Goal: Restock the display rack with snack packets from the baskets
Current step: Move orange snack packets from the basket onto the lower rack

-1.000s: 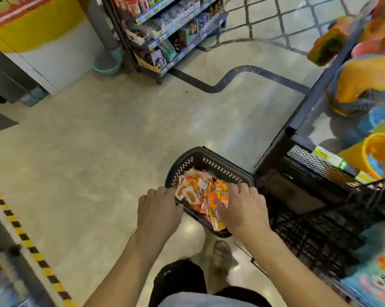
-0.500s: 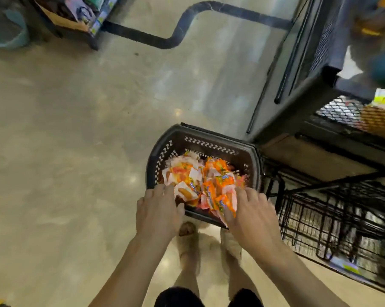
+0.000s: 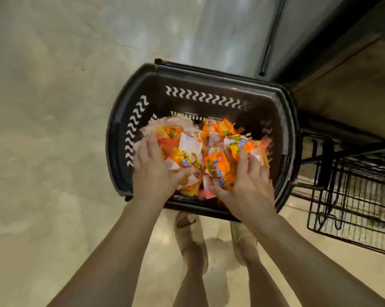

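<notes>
A black plastic basket [image 3: 200, 85] stands on the floor below me, holding a heap of orange and white snack packets [image 3: 216, 131]. Both hands are down inside the basket. My left hand [image 3: 152, 171] lies over the left side of the heap, fingers curled round packets there. My right hand [image 3: 249, 182] grips orange packets on the right side, thumb tucked under them. The lower packets are hidden beneath my hands.
A black wire display rack [image 3: 353, 196] stands right of the basket, its dark base [image 3: 320, 41] running to the top right. My sandalled feet [image 3: 193, 244] stand just behind the basket. Bare polished floor [image 3: 43, 129] spreads left.
My head has tilted down and moved closer to the basket. Both hands went from its near rim down into the heap and closed on packets.
</notes>
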The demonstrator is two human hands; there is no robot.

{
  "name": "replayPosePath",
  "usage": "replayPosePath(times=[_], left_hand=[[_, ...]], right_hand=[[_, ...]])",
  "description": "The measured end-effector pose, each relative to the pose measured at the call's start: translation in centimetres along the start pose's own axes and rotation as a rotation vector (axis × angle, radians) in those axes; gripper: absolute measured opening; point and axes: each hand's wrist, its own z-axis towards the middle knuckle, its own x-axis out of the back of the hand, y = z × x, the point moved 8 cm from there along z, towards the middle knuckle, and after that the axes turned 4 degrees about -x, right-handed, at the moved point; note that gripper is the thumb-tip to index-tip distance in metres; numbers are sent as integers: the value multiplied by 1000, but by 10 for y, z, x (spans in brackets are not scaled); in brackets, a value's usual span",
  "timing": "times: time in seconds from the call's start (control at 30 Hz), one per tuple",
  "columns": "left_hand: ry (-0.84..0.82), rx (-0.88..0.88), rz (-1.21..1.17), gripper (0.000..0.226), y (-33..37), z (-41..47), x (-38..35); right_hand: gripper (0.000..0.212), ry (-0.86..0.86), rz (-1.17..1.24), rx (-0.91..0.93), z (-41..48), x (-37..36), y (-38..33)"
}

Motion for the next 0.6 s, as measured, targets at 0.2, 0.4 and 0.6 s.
replayPosePath(times=[0.2,0.4,0.6], left_hand=[[41,22,26,120,-8,11,-7],[15,87,-221,91,-15,15,-6],[-15,139,-392,45,-16,14,6]], right_hand=[[106,-4,31,-85,29,-10,12],[81,58,307,-73,30,7,17],[66,90,555,-88,18,26,24]])
